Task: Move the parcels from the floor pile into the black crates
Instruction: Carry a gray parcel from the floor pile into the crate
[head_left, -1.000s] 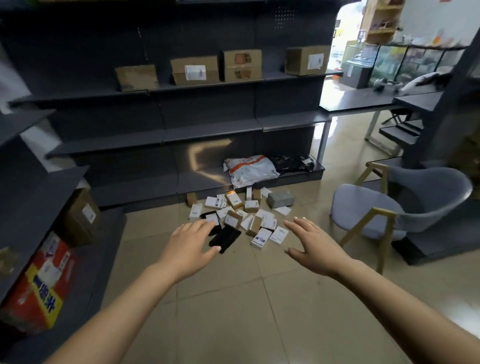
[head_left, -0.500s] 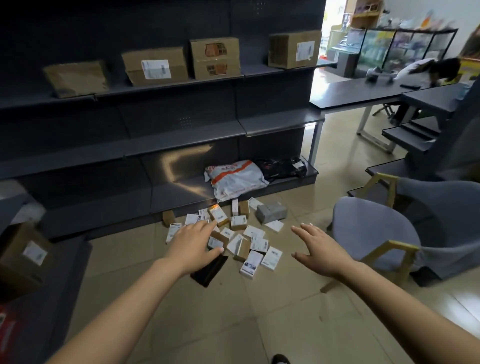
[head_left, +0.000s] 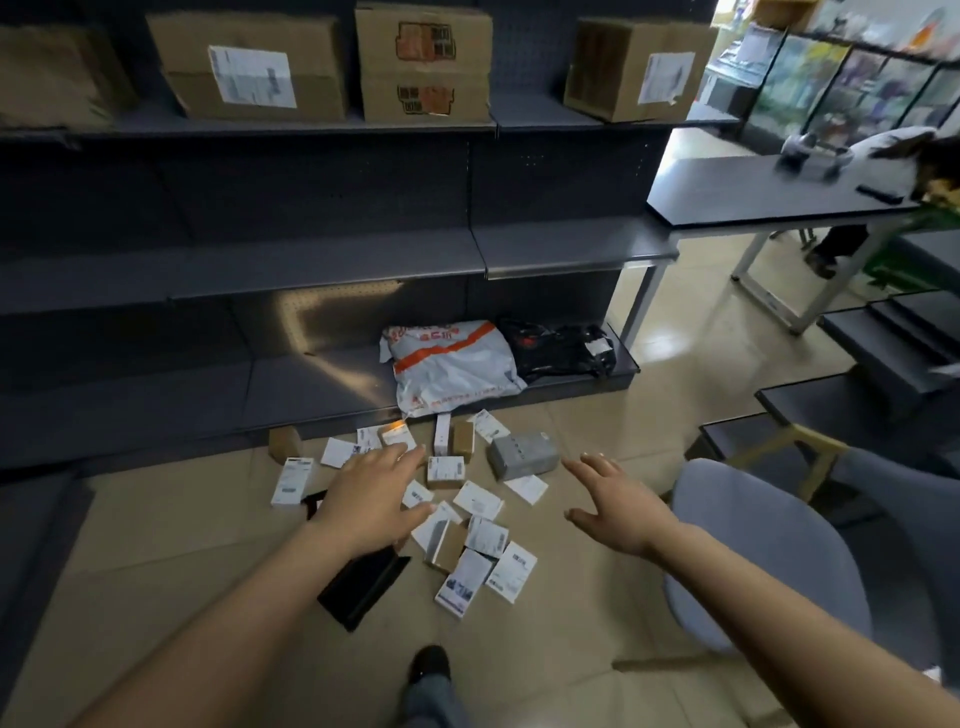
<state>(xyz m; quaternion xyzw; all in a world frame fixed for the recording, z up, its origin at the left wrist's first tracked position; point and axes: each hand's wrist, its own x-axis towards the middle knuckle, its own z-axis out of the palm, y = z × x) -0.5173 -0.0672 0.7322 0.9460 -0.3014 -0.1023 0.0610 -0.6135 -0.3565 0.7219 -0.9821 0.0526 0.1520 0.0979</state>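
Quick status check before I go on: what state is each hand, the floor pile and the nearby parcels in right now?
Left hand: open, fingers spread above the pile, holding nothing.
Right hand: open, empty, beside the pile.
Small parcels: scattered loose on the floor, none picked up.
Grey wrapped parcel: lying flat at the pile's far edge.
Black flat packet: on the floor, partly under the left forearm.
White mailer bag: lying on the bottom shelf.
Black crates: not in view.
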